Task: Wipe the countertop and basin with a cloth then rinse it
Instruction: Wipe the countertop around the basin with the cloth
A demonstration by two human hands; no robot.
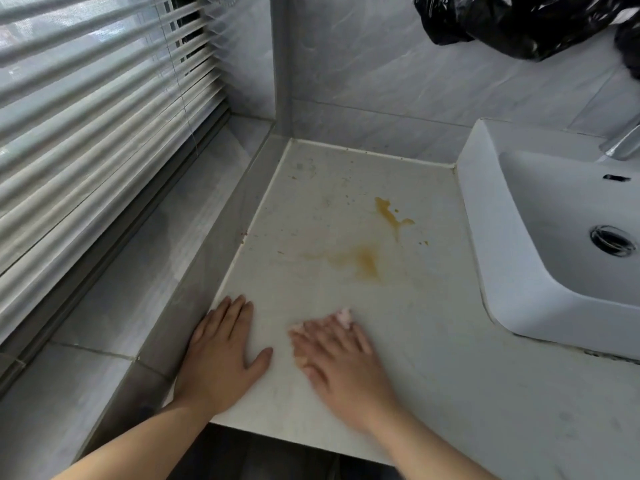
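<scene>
Head view looks down on one pale countertop [450, 393] that fills the middle of the frame, bounded by a tiled ledge [121, 289] along its left edge and a tiled wall along its far edge. One slatted window blind [86, 116] hangs above the ledge on the left. One white rectangular basin [481, 220] sits on top of the countertop at its right edge; its bowl shows one round metal drain [611, 239] in the bottom and one dark overflow slot [616, 177] in the far wall, with part of one chrome faucet [623, 143] reaching over the far rim. One black plastic bag [512, 22] hangs at the upper right, above the basin. Two bare hands lie near the countertop's front left corner. The left hand [221, 355] rests palm down right at the left edge, fingers straight and close together, thumb angled out to the side. The right hand [339, 362], slightly blurred, lies just beside it, fingers straight and a little spread, pressing flat on one pink cloth [343, 315] that is mostly hidden beneath it, with only small bits peeking out past the fingertips. Two yellow-brown stains mark the countertop beyond the hands: one smeared patch [363, 261] near the middle and one sharper splash [391, 211] farther back, toward the basin. A few tiny brown specks are scattered around them.
</scene>
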